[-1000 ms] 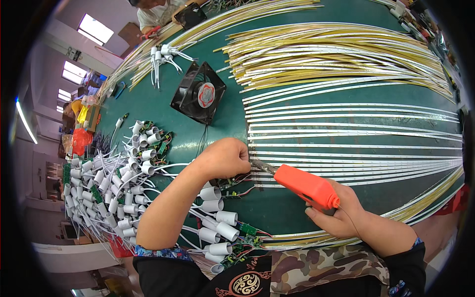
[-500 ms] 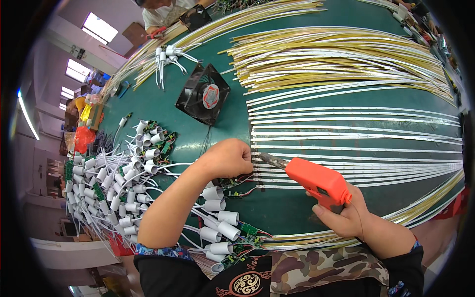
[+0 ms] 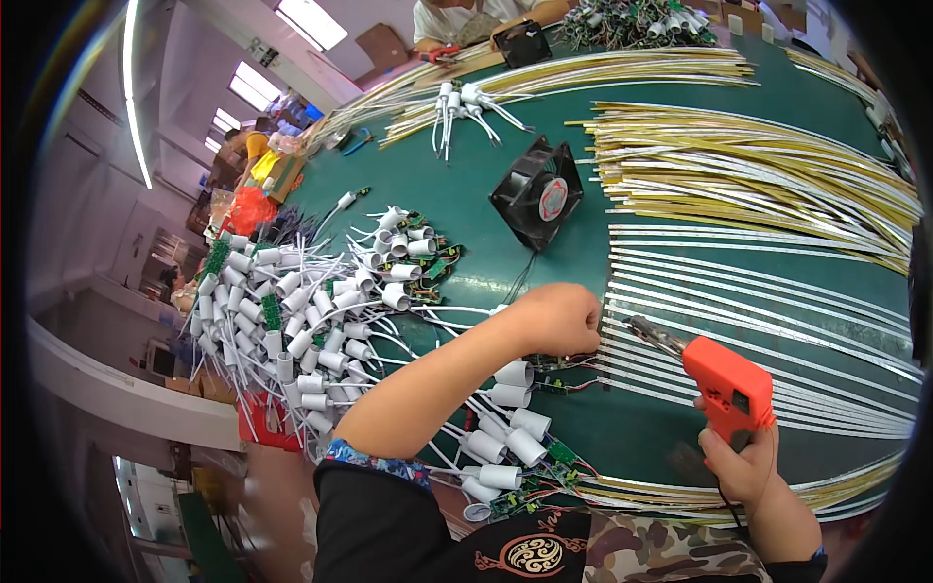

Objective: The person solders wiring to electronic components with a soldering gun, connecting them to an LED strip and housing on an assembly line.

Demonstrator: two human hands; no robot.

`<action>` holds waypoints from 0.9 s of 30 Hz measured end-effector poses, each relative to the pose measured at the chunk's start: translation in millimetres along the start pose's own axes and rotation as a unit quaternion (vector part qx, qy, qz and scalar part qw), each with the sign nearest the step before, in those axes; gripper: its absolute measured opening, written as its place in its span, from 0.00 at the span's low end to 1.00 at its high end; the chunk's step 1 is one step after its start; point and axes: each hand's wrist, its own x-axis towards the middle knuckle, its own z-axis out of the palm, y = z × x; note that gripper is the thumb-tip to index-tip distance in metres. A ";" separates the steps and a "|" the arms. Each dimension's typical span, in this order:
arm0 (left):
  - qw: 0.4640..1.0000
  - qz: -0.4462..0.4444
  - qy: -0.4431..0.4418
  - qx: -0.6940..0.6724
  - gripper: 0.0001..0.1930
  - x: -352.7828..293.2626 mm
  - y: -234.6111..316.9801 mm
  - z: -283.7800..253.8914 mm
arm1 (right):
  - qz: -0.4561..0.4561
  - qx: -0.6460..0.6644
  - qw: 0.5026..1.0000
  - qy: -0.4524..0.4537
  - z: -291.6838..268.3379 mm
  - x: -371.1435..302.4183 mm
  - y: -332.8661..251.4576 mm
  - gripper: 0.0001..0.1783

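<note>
My right hand [image 3: 746, 464] grips a red soldering gun [image 3: 729, 387] by its handle. The gun's dark metal tip [image 3: 649, 331] points left, over the near ends of the thin white LED strips [image 3: 719, 280] laid side by side. My left hand [image 3: 564, 319] is closed in a fist at those strip ends, a short way left of the tip; its fingers hide whatever they hold. Below that hand, a small green circuit board [image 3: 552, 387] with wires reaches the strip ends. White lamp sockets [image 3: 525, 445] on cables lie beneath my left forearm.
A black fan [image 3: 537, 194] stands beyond my left hand. Many white sockets with boards [image 3: 292, 321] heap up at the left. Yellow and white strips [image 3: 739, 165] are piled at the far right. Across the table, another person's arm [image 3: 539, 14] is near a black fan-like box [image 3: 522, 45].
The whole view has swung, so everything sits farther right and lower. The soldering tip has drawn slightly away from my left hand. Both hands keep their closed grips.
</note>
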 end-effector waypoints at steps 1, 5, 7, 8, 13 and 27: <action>0.999 0.026 0.023 0.011 0.13 -6.3 -0.4 -2.1 | -0.001 0.003 1.000 0.000 1.3 1.1 -0.5 0.23; 0.987 0.087 0.137 -0.010 0.18 -41.2 -32.7 -33.4 | -0.038 0.003 0.999 0.023 -4.2 4.8 4.5 0.27; 0.978 -0.044 0.203 -0.024 0.17 -53.7 -61.9 -61.9 | -0.050 -0.014 0.999 0.002 -6.7 4.1 7.2 0.30; 0.962 -0.078 0.259 0.045 0.17 -50.7 -91.8 -69.9 | -0.033 -0.002 0.999 0.001 -4.8 3.8 6.2 0.30; 0.929 -0.105 0.300 0.190 0.16 -28.3 -179.8 -54.8 | 0.006 0.013 1.000 0.000 -5.6 -2.2 -4.7 0.23; 0.794 -0.053 0.606 0.016 0.11 -124.2 -132.2 -96.2 | 0.007 0.019 1.000 0.015 -8.8 2.9 -3.1 0.20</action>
